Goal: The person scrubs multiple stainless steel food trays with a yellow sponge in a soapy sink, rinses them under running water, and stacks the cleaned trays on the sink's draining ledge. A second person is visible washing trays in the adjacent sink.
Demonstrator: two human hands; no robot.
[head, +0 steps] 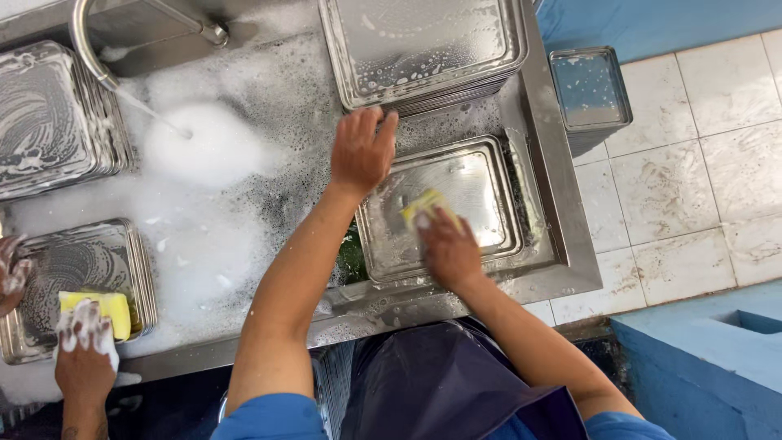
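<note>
A rectangular steel tray (481, 183) lies upside down at the right end of a soapy sink. My right hand (448, 248) presses a yellow sponge (423, 205) onto its middle. My left hand (362, 151) rests fingers-down on the tray's far left corner, against the lower edge of a stack of steel trays (423, 49) behind it.
Foam (212, 155) covers the steel sink, with water running from a curved tap (85, 49). At the left, another person's sudsy hands (81, 350) scrub a tray (90, 261) with a yellow sponge (102, 308). More trays (53, 114) sit stacked far left. A small steel container (588, 88) stands on the tiled floor.
</note>
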